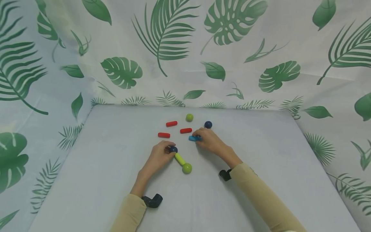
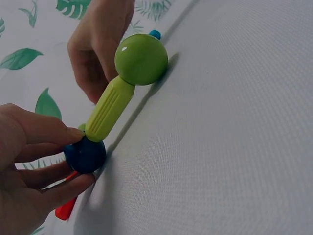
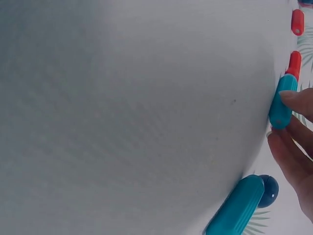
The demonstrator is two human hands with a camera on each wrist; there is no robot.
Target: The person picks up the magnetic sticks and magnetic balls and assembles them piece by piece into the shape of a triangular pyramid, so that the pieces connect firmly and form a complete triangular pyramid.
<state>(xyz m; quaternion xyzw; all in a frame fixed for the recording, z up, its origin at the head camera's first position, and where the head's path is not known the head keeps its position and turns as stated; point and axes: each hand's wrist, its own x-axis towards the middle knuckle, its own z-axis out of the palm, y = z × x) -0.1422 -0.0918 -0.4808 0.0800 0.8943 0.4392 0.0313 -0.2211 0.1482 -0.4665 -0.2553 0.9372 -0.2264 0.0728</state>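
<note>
My left hand (image 1: 160, 157) pinches a dark blue ball (image 2: 85, 155) between thumb and fingers. That ball joins one end of a yellow-green rod (image 2: 110, 108), and a larger-looking green ball (image 1: 187, 168) caps the other end. Ahead and to the right, my right hand (image 1: 211, 140) pinches a blue rod (image 3: 282, 104) close to the tabletop. A second blue rod (image 3: 235, 208) lies nearer that wrist, by another dark blue ball (image 3: 268, 191); the hand mostly hides this rod in the head view.
Several loose pieces lie beyond the hands: red rods (image 1: 171, 123), a green ball (image 1: 189, 117) and the loose dark blue ball (image 1: 208, 124). Leaf-patterned cloth (image 1: 179, 80) walls the white table (image 1: 116, 154) at the back and sides. Black devices (image 1: 152, 201) sit at both wrists.
</note>
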